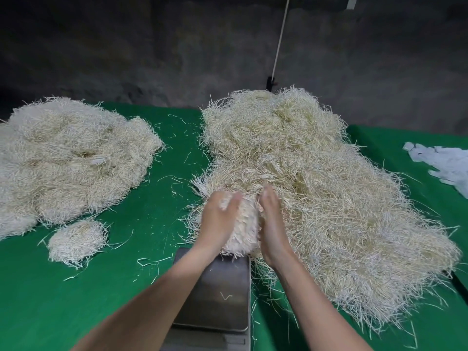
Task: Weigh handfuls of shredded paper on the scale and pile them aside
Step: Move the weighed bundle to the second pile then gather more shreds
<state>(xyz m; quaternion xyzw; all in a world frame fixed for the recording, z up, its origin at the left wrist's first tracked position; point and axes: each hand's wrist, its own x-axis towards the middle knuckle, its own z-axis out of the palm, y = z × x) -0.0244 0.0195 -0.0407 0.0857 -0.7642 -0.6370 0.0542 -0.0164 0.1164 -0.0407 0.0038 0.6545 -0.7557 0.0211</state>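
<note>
Between my two hands is a rounded handful of shredded paper (244, 231), at the near left edge of the big heap of shredded paper (316, 188). My left hand (219, 219) cups its left side with curled fingers. My right hand (272, 219) presses against its right side, fingers fairly straight. The handful hangs just beyond the far edge of the scale's steel pan (222, 295), which carries only a stray strip or two. A large pile of shredded paper (68, 158) lies at the left, with a small separate clump (76, 239) in front of it.
Everything sits on a green cloth-covered table (141, 198) sprinkled with loose strips. Crumpled pale plastic or gloves (445, 163) lie at the far right. A white cord (279, 41) runs down the dark wall behind the heap.
</note>
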